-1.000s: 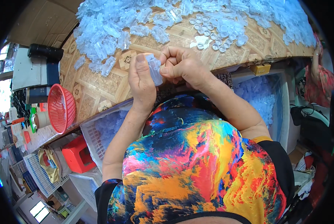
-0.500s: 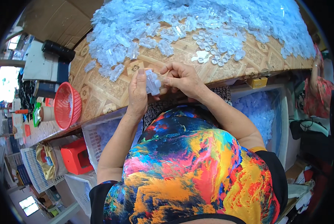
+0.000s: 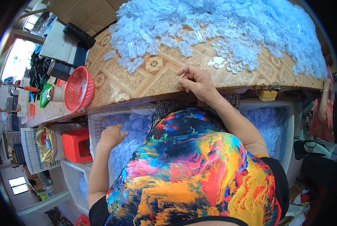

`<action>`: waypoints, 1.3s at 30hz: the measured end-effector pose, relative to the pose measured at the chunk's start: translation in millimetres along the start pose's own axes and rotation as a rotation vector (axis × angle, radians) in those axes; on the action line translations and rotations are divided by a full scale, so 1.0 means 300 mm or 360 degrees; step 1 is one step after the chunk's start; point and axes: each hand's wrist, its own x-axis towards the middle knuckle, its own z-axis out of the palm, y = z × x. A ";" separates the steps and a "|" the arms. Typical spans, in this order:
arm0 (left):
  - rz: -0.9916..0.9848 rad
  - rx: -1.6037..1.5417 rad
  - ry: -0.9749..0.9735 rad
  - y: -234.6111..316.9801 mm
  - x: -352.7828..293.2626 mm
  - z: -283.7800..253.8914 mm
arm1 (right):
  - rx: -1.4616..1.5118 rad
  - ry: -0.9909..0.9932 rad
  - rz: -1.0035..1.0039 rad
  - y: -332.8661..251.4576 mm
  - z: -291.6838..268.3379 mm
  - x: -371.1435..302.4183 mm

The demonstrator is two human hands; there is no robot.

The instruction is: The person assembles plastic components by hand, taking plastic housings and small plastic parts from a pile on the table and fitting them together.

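My left hand (image 3: pixel 113 136) is low over the left white crate (image 3: pixel 96 126), which holds a heap of bluish clear plastic pieces (image 3: pixel 136 124). Its fingers are spread apart with nothing visible in them. At the table's front edge, my right hand (image 3: pixel 198 83) is raised with thumb and fingers curled into a pinch; whatever may be between them is too small to make out. Beyond it on the patterned table (image 3: pixel 138 79) lies a big pile of clear plastic cases (image 3: pixel 221 19). Small round clear caps (image 3: pixel 234 64) lie in front of the pile.
A red plastic basket (image 3: pixel 80 89) and a white roll (image 3: pixel 57 93) stand at the table's left. Below are a red stool (image 3: pixel 76 141) and a white crate. Another crate (image 3: pixel 287 132) with bluish pieces is at my right, under a yellow box (image 3: pixel 266 95). Another person's arm (image 3: pixel 324 100) shows far right.
My left hand has moved down and left from the table edge to the crate, and the clear plastic cluster is gone from it. My right hand remains raised at the edge. The view has shifted.
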 end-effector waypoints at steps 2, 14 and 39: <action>0.0189 -0.0281 0.0078 0.047 0.008 -0.002 | -0.0002 0.0020 0.0009 -0.004 0.007 -0.004; 0.1674 -0.1009 0.1489 0.606 0.285 -0.354 | -0.0462 0.0365 -0.0126 0.016 -0.033 -0.008; 0.0809 -0.0787 0.1891 0.492 0.441 -0.394 | -0.2220 0.0401 -0.0733 0.031 -0.009 0.322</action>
